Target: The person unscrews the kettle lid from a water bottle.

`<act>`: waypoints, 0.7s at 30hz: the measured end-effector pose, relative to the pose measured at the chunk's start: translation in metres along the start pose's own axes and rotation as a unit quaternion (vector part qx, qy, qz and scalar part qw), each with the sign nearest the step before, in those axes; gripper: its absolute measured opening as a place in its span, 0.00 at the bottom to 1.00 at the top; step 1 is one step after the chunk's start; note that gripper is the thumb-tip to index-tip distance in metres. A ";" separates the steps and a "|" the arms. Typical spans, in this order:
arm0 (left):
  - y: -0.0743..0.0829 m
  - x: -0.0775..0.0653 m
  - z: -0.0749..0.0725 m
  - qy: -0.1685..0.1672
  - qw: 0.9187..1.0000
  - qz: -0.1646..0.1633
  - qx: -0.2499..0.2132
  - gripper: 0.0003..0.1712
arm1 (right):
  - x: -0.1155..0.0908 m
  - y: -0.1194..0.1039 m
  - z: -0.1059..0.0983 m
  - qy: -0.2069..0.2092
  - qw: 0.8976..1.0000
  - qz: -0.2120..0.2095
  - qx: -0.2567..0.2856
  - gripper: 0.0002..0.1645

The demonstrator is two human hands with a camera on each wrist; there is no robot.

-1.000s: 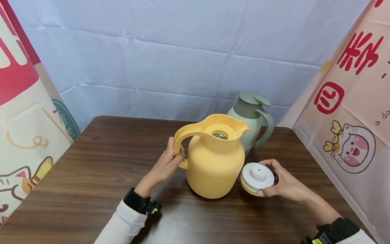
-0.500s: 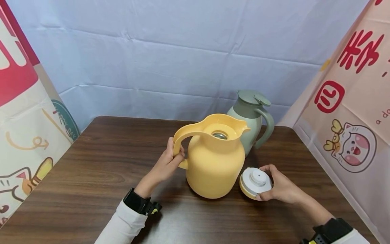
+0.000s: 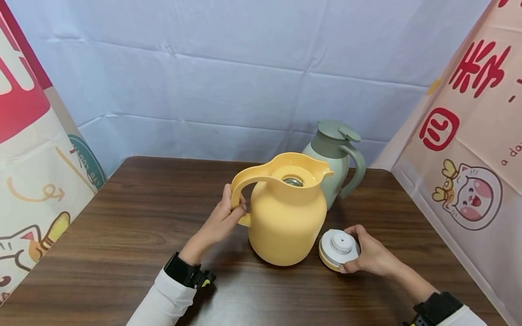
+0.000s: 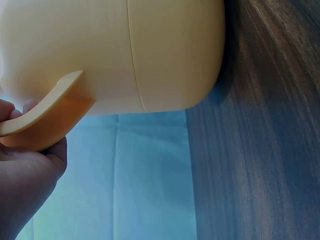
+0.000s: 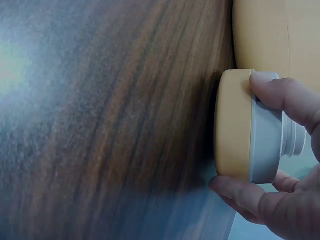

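Note:
A yellow vacuum jug (image 3: 287,222) stands upright on the table with its top uncovered, showing a shiny inner neck. My left hand (image 3: 220,217) grips its handle (image 3: 248,179); in the left wrist view the fingers wrap round the handle's lower part (image 4: 50,117). Right of the jug, my right hand (image 3: 373,253) holds the jug's lid (image 3: 338,249) by its sides, thumb opposite fingers. This lid lies upside down, with its white stopper side up and yellow top toward the table. The right wrist view shows the lid (image 5: 235,125) close over the wood.
Behind the yellow jug, and partly hidden by it, stands a green jug (image 3: 336,158) with its lid on and handle to the right. The brown wooden table (image 3: 163,203) is bordered by a pale blue cloth (image 3: 204,81) behind and printed cloths (image 3: 456,149) at both sides.
My right hand has moved the lid toward the near side and slightly left, lower toward the table. The left hand keeps its grip on the yellow jug, which stays in place.

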State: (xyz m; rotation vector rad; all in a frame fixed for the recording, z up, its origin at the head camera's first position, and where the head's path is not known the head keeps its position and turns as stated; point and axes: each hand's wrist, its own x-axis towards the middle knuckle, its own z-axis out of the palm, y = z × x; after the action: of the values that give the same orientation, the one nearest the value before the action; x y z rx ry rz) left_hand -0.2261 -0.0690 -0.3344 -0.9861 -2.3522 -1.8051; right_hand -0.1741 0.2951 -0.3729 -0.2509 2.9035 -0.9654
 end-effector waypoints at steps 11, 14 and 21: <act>0.016 -0.003 -0.001 -0.002 1.000 -0.009 0.002 0.07 | 0.000 0.003 0.002 -0.014 1.000 0.012 0.001 0.57; 0.015 -0.002 -0.001 -0.001 1.000 -0.006 0.002 0.07 | -0.001 0.004 0.002 -0.023 1.000 0.011 0.006 0.57; 0.015 -0.001 -0.001 -0.003 1.000 -0.003 0.004 0.07 | 0.001 0.004 0.000 -0.039 0.999 0.027 0.012 0.57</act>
State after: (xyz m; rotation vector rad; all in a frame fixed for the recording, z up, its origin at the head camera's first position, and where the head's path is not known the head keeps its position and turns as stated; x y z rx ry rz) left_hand -0.2181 -0.0684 -0.3220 -0.9858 -2.3648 -1.7969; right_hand -0.1752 0.2984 -0.3755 -0.2043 2.8109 -0.9585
